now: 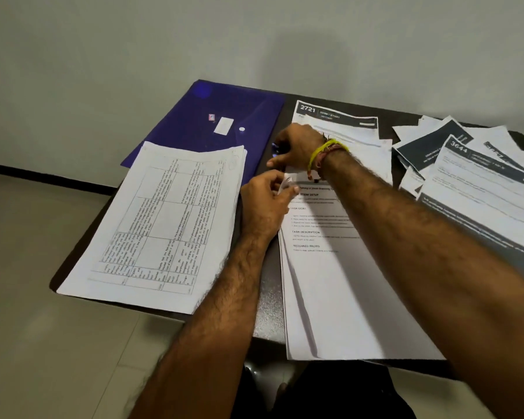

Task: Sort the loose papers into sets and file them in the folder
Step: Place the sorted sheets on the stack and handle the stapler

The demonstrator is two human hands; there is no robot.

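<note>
A blue plastic folder lies shut at the back left of the dark table. In front of it rests a set of papers with printed tables. A middle set of white sheets lies before me. My left hand pinches that set's top left corner. Just above it, my right hand curls round a small dark object with a blue glint at the same corner; what it is I cannot tell. A sheet headed 2721 lies behind my right hand.
A loose heap of papers, some with dark headers and one marked 3644, covers the table's right side. The table's left edge and front edge drop to a pale tiled floor. A plain wall stands behind.
</note>
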